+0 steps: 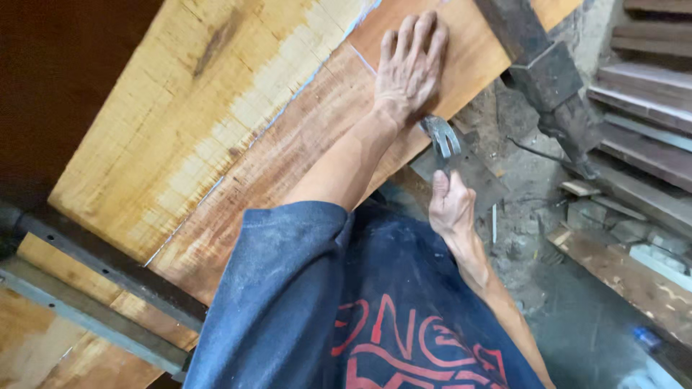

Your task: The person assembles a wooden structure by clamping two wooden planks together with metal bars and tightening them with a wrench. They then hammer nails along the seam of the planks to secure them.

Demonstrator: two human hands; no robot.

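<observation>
My left hand (411, 65) lies flat, fingers spread, on a wide orange-brown wooden plank (238, 130) near its right edge. A thin blue chalk line (288, 101) runs along the plank's length. My right hand (450, 205) is closed round the handle of a claw hammer, whose metal head (441, 137) sits just below my left wrist at the plank's edge. The hammer's handle is mostly hidden in my fist. My dark blue shirt with red print (375, 317) fills the bottom centre.
Grey metal rails (108, 288) cross under the plank at lower left. A dark heavy block on a beam (548, 72) stands at upper right. Stacked boards (641, 122) lie at the right, with wood scraps (620, 266) and debris on the dirty floor.
</observation>
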